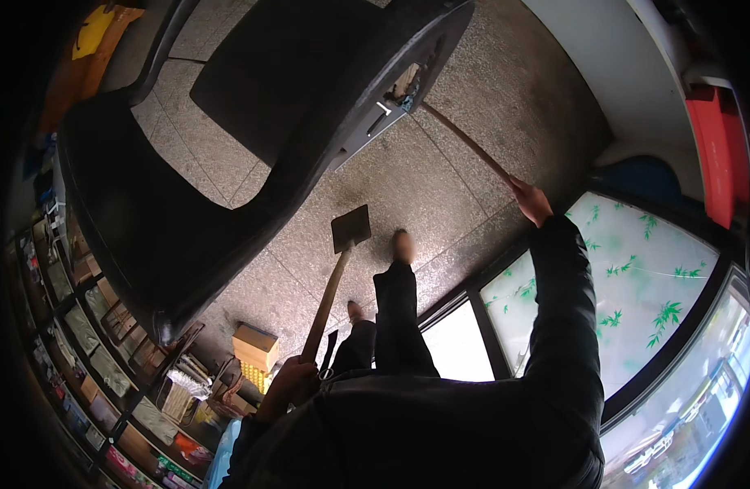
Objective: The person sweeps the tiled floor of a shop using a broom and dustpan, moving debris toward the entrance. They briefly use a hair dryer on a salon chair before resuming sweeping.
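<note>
My left hand (293, 381) is closed round the wooden handle of a small square-bladed shovel (329, 303). Its dark flat blade (350, 229) is low over the speckled floor, just ahead of my feet; whether it touches is hard to tell. My right hand (531, 200), arm stretched out to the right, grips a long thin wooden stick (466, 143). The stick slants away to the far left and passes behind the arm of a black chair (297, 155), which hides its far end. Some tan and blue stuff (406, 85) shows through a gap in that arm.
Shelves (106, 375) packed with goods line the left side. A cardboard box (255, 346) stands on the floor near them. Glass panels with green leaf prints (603, 277) are at the right, below a red box (719, 155). Orange and yellow things (94, 41) lie far left.
</note>
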Demonstrator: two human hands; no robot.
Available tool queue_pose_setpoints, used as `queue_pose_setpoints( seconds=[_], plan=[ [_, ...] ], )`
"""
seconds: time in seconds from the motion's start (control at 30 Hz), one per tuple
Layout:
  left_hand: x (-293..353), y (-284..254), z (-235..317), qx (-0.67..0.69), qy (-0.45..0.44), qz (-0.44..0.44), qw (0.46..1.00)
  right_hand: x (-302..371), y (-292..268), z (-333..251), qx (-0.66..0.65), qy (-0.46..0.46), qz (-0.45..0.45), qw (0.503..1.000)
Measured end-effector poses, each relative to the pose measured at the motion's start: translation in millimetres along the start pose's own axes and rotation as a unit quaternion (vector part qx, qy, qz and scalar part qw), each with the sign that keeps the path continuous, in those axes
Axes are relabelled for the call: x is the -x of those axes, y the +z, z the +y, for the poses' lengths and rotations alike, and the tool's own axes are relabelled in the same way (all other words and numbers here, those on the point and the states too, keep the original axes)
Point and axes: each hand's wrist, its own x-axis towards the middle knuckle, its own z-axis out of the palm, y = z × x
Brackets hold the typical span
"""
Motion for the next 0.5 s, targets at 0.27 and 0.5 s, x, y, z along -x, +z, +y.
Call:
queue_pose_setpoints(
  seconds=[0.27,0.5],
  plan=[
    [5.7,-12.0,17.4,0.01,-0.011,-0.008,1.0,210.5,-46.3,9.6,0.097,0.2,-0.091,0.971],
    [24.3,-19.2,18.2,-0.05,0.023,0.027,0.998,303.6,-72.6,-20.2,-0.01,0.204,-0.028,0.979]
  ],
)
